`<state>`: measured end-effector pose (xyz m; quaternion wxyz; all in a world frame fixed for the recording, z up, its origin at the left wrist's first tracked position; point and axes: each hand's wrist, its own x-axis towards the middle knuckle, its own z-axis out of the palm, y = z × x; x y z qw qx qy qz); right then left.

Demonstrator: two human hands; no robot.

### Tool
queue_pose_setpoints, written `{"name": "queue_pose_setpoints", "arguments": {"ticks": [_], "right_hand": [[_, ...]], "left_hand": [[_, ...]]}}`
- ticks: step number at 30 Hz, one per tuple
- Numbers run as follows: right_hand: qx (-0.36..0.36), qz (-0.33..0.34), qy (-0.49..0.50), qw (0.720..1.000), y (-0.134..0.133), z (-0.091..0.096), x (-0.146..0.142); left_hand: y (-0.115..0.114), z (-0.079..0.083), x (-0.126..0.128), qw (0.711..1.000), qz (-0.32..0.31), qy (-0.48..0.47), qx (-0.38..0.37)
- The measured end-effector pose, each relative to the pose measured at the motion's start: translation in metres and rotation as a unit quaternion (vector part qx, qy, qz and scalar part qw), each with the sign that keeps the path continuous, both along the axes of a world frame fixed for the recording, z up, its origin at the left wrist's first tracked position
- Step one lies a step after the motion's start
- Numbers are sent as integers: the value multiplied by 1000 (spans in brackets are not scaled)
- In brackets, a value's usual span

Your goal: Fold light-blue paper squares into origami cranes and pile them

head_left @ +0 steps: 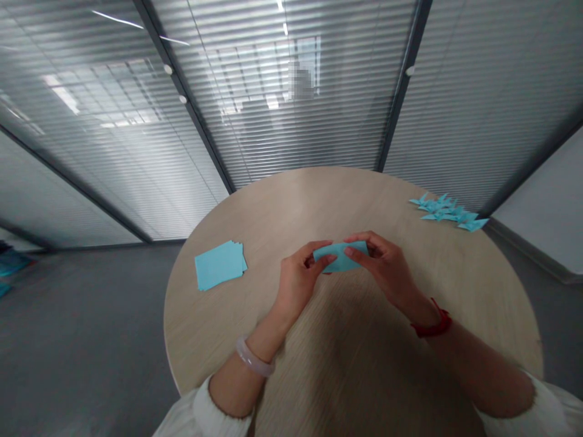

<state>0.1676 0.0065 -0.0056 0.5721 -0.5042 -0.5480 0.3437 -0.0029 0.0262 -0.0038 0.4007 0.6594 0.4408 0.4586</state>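
Note:
A folded sheet of light-blue paper [339, 262] is held up between both hands, above the middle of the table. My left hand [303, 273] pinches its left end, thumb on the near face and fingers behind. At the other end my right hand [385, 264] grips the paper the same way, its thumb pressed near the upper edge. The paper appears as a narrow rectangle, wider than tall. Its far side is hidden from me.
On the round wooden table [291, 206], a stack of light-blue paper sheets [220, 266] lies at left. Several folded blue paper cranes [449, 211] are grouped near the right far edge. Glass panels with blinds [310, 139] stand behind the table.

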Motion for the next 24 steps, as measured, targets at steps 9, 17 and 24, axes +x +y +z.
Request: {"name": "queue_pose_setpoints", "arguments": {"ticks": [9, 17, 24], "right_hand": [[13, -17, -19, 1000, -1, 0, -2], [13, -34, -27, 999, -2, 0, -2], [10, -30, -37, 999, -3, 1, -3]], "left_hand": [[0, 1, -1, 999, 20, 16, 27], [0, 2, -1, 1000, 5, 29, 8], [-1, 0, -1, 999, -7, 38, 34]]}}
